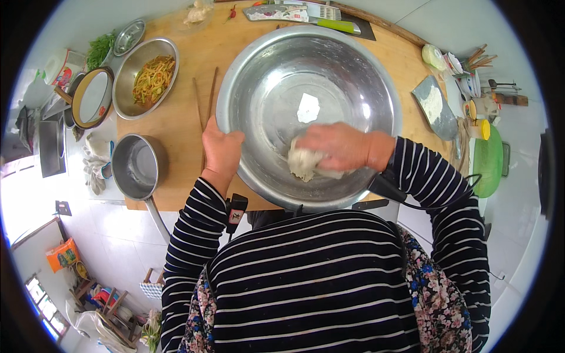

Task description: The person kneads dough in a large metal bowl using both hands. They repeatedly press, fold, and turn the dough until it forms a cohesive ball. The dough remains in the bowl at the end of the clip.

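Observation:
A large metal basin (282,88) stands on a wooden board at the board's near edge. Inside it, low and towards me, lies a lump of pale dough (303,162). My right hand (337,145), somewhat blurred, is on the dough with its fingers curled over it. My left hand (223,148) grips the basin's left rim, thumb over the edge. Two wooden chopsticks (211,95) lie just left of the basin, their near ends partly behind my left hand.
Left are a bowl of cut vegetables (153,81), a saucepan (137,165) with its handle towards me, a rimmed pan (92,97) and gloves (98,163). A cleaver (282,13) lies beyond the basin. A scoop of flour (436,106) lies right, near a green basin (489,163).

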Demonstrator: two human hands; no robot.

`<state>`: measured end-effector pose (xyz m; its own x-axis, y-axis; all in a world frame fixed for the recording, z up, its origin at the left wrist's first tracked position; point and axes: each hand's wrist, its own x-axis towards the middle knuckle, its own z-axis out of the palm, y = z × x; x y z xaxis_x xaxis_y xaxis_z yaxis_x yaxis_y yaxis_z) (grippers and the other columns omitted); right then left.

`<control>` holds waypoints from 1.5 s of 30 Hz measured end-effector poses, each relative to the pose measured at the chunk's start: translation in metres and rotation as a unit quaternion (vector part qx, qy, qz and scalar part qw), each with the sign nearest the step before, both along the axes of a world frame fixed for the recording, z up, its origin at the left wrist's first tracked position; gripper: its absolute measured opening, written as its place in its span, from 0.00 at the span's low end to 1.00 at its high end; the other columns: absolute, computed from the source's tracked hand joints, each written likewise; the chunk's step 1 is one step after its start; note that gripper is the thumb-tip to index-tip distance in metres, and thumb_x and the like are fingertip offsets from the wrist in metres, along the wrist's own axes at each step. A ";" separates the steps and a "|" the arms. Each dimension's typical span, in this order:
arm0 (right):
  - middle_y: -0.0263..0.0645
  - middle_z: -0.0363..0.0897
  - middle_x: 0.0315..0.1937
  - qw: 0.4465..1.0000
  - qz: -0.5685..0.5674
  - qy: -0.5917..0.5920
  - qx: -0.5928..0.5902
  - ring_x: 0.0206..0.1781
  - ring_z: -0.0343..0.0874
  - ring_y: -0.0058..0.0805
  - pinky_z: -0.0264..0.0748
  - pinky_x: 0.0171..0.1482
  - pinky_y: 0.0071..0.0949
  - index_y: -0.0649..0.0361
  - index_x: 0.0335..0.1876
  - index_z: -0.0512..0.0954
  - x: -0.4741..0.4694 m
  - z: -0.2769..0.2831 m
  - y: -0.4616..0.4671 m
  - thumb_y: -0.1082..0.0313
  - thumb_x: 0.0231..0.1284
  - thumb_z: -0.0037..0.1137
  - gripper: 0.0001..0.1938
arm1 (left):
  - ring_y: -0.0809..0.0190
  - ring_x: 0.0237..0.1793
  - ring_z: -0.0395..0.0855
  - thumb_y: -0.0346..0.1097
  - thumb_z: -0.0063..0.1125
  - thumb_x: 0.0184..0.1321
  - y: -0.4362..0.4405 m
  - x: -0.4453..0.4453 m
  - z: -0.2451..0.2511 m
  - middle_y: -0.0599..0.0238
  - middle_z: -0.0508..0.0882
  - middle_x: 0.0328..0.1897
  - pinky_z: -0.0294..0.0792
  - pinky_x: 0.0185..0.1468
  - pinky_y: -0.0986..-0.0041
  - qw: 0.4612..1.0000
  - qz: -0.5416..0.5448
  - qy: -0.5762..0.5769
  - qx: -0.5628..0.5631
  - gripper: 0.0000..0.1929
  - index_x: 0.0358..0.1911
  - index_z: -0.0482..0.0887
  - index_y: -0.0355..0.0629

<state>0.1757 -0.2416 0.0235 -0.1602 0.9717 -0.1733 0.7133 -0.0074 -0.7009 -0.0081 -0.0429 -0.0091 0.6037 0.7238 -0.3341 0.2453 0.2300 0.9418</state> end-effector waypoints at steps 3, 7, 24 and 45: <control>0.43 0.75 0.42 0.989 0.119 -0.079 -0.035 0.53 0.76 0.47 0.71 0.53 0.44 0.54 0.53 0.75 -0.026 0.003 -0.005 0.53 0.54 0.61 0.22 | 0.63 0.37 0.79 0.20 0.53 0.46 -0.003 0.002 -0.002 0.59 0.83 0.37 0.73 0.43 0.73 1.000 -0.005 0.004 0.008 0.19 0.47 0.78 0.30; 0.51 0.76 0.52 0.972 0.054 -0.221 0.062 0.60 0.72 0.46 0.61 0.64 0.51 0.61 0.52 0.75 -0.041 -0.017 -0.004 0.52 0.61 0.54 0.22 | 0.63 0.36 0.80 0.21 0.54 0.47 -0.006 0.002 -0.004 0.59 0.84 0.37 0.73 0.42 0.73 1.000 -0.004 -0.008 0.012 0.19 0.46 0.79 0.30; 0.42 0.75 0.42 0.968 -0.029 -0.120 0.219 0.46 0.74 0.36 0.66 0.53 0.34 0.64 0.44 0.75 -0.060 -0.062 0.026 0.67 0.52 0.50 0.14 | 0.67 0.40 0.79 0.22 0.53 0.49 -0.013 -0.001 0.003 0.64 0.83 0.42 0.71 0.47 0.76 0.999 0.004 -0.015 -0.047 0.21 0.51 0.78 0.31; 0.34 0.77 0.27 0.971 -0.186 -0.047 0.141 0.36 0.76 0.37 0.64 0.43 0.37 0.53 0.31 0.77 -0.063 -0.082 0.064 0.60 0.61 0.56 0.07 | 0.67 0.37 0.77 0.22 0.53 0.48 -0.009 0.003 0.007 0.62 0.82 0.37 0.71 0.43 0.76 0.999 -0.019 0.033 0.023 0.17 0.45 0.78 0.29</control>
